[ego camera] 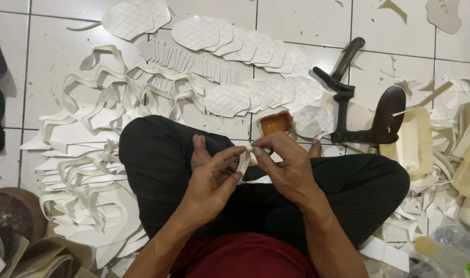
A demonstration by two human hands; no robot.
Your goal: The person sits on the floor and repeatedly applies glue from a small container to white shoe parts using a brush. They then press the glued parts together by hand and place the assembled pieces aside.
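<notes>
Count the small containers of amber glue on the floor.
1. The amber glue container sits on the tiled floor just beyond the left hand and right hand, which pinch a white strip. Others may be hidden under scraps.

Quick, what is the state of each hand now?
Left hand: closed, pinching the white strip.
Right hand: closed, pinching the same strip at its top.

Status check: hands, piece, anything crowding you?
Left hand and right hand both pinching white strip over lap. Glue pot just ahead, cut pieces beyond. Nothing between hands.
</notes>
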